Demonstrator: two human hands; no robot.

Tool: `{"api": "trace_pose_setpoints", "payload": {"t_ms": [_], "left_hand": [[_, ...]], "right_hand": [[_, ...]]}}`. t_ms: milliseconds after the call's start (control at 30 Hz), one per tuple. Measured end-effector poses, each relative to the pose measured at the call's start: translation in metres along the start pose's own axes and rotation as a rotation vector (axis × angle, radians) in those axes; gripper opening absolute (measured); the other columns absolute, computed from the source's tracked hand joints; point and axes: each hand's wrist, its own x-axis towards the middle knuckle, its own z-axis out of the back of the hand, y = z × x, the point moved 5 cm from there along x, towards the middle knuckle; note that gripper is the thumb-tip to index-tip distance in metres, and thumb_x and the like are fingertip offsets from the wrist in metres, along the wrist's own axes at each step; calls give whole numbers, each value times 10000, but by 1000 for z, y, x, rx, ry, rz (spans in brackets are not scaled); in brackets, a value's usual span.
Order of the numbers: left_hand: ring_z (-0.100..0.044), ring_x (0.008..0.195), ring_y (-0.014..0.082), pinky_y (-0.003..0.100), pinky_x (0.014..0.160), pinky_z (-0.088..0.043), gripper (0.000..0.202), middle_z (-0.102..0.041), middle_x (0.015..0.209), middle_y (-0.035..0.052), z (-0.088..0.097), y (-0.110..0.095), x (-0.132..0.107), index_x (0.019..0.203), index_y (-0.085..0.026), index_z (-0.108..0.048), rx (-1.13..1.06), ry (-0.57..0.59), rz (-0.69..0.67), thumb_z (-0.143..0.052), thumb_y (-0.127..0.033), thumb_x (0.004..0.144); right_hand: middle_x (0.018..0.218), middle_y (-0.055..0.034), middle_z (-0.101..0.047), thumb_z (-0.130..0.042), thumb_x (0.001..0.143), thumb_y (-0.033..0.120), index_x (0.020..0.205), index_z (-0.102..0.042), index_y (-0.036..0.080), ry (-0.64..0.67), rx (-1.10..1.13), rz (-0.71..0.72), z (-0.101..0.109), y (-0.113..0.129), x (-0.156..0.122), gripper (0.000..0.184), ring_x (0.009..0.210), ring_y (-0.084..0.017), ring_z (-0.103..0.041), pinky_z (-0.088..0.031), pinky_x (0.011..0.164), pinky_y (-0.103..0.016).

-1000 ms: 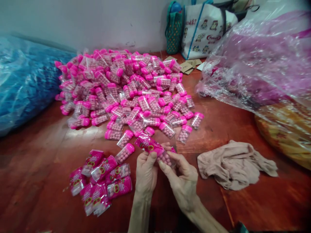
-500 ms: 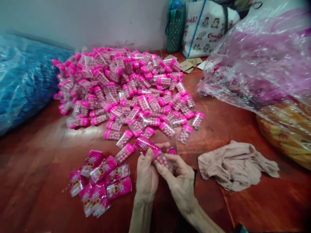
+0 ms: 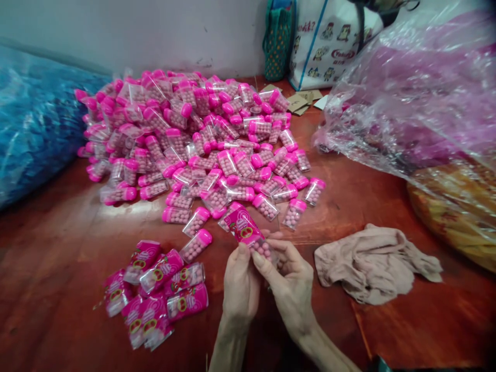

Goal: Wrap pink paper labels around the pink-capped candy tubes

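Both hands hold one small clear candy bottle (image 3: 262,250) filled with pale pink balls. Around its far part is a pink printed plastic sleeve (image 3: 244,227), which reaches out beyond the bottle. My left hand (image 3: 241,287) is closed at the sleeve's near left edge, thumb on top. My right hand (image 3: 290,281) pinches the bottle's near end between thumb and fingers. Left of my hands lie several sleeved bottles (image 3: 160,271) in a loose group. Ahead spreads a big heap of unsleeved, pink-capped candy bottles (image 3: 186,139); the nearest bottle (image 3: 197,246) lies just left of the held sleeve.
A crumpled beige cloth (image 3: 375,263) lies to the right on the reddish floor (image 3: 418,336). A clear bag of pink material (image 3: 411,103) is at far right, a blue-filled bag (image 3: 34,129) at far left. Cardboard pieces (image 3: 300,102) and a white tote (image 3: 329,46) are near the wall.
The held bottle and sleeve have turned, so the sleeve's printed face shows more fully. My left thumb has moved from on top of the sleeve to its near edge. The view has shifted slightly.
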Motion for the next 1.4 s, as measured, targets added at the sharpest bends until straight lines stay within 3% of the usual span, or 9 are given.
{"api": "trace_pose_setpoints", "payload": {"t_ms": [100, 233, 433, 567, 867, 1033, 1167, 1400], "left_hand": [[-637, 894, 244, 361, 789, -494, 199, -702, 919, 121, 7, -8, 3, 890, -120, -684, 37, -48, -72, -604, -260, 773], [-650, 867, 238, 357, 805, -487, 142, -717, 855, 102, 9, -11, 3, 805, -129, -698, 78, -92, -157, -658, -238, 724], [-654, 850, 233, 356, 790, -493, 152, -719, 838, 96, 7, -5, 3, 812, -135, -706, 65, -107, -107, -659, -250, 724], [-649, 849, 231, 349, 791, -490, 145, -718, 802, 94, 1, -1, 3, 805, -128, -713, 78, -70, -70, -645, -237, 738], [-656, 785, 221, 334, 768, -490, 123, -713, 722, 73, 1, 1, 1, 771, -144, -715, 139, -63, -89, -682, -241, 704], [-655, 810, 244, 355, 741, -504, 289, -711, 840, 116, 5, -6, 3, 844, -130, -701, 70, -72, -62, -631, -388, 735], [-653, 820, 240, 349, 740, -507, 272, -702, 893, 133, 6, -10, 4, 860, -109, -698, 101, -65, -30, -593, -343, 771], [-650, 756, 216, 332, 724, -503, 210, -701, 789, 102, -6, 4, -2, 793, -116, -695, 54, -16, 54, -669, -305, 705]], "right_hand": [[661, 19, -647, -663, 750, 252, 885, -587, 188, -11, 12, -22, 0, 1, 1, 167, 526, -100, -604, -503, 483, -185], [643, 18, -640, -663, 746, 251, 900, -588, 179, -21, -10, 3, 0, 3, 0, 186, 477, -90, -575, -462, 410, -167], [755, -28, -692, -654, 755, 245, 917, -586, 177, -18, -35, 28, 0, 0, 1, 189, 619, -143, -654, -541, 549, -225], [805, -44, -691, -657, 753, 233, 926, -590, 178, -86, -77, 68, 6, 1, -2, 193, 677, -157, -663, -551, 597, -238], [754, -39, -683, -651, 758, 266, 907, -577, 171, -97, 14, 32, 4, 0, 2, 192, 612, -146, -656, -545, 531, -223], [706, -5, -687, -676, 731, 259, 913, -586, 183, 14, 18, -15, -6, -4, 5, 216, 581, -142, -659, -545, 518, -216], [793, -6, -704, -670, 735, 210, 980, -592, 198, 82, -70, 94, -7, -1, -1, 258, 656, -140, -670, -552, 592, -210], [912, -37, -688, -591, 799, 168, 1007, -566, 212, -33, -167, 183, 1, 6, -10, 214, 756, -139, -669, -548, 661, -207]]}}
